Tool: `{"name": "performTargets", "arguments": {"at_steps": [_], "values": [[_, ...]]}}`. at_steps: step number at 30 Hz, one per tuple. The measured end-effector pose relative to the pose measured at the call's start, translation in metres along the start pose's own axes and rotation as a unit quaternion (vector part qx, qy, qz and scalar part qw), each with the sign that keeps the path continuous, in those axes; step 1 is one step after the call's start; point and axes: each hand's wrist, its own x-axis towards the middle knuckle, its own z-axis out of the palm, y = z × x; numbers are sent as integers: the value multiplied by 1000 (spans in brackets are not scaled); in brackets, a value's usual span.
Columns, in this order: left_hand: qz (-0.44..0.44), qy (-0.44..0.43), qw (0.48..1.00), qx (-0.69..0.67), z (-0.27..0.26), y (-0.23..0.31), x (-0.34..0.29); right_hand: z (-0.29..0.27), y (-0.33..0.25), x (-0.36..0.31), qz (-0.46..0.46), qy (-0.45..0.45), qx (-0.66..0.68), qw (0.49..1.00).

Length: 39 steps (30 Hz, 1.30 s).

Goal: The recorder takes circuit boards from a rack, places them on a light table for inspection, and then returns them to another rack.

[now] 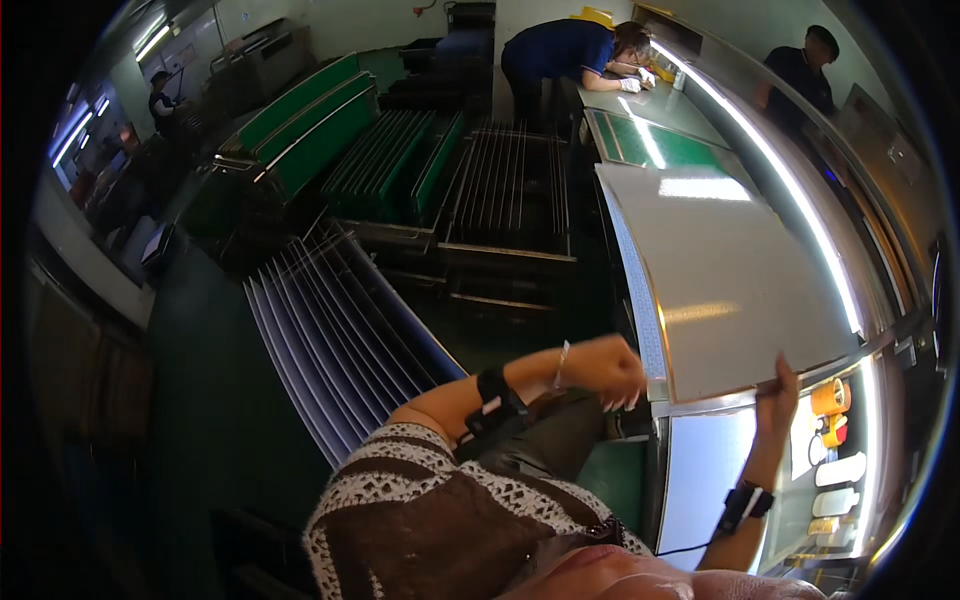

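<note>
Panel lies at frame right — right hand pinching its near edge, likely for steadiness; left hand, just below centre, too blurred to tell its grip.

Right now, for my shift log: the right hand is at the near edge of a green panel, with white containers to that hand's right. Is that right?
Not quite: the panel is light grey, not green, as the head view shows. The right hand is at its near edge, with white containers to that hand's right.
</note>
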Motion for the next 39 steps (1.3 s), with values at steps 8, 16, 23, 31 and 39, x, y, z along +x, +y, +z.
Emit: {"name": "performTargets", "arguments": {"at_steps": [8,16,23,31,39], "values": [[140,47,879,-453,-91,40,66,35,-2,-26,-261,-54,-723,637],[28,270,841,-469,-108,-119,128,17,113,-36,-243,-340,-791,447],[-48,296,816,-494,-117,-122,121,45,150,-43,-219,-380,-708,553],[35,255,853,-455,-124,-133,119,39,148,-38,-56,-283,-709,644],[-80,317,881,-342,-145,-173,125,50,45,65,-238,-35,-727,643]]}}
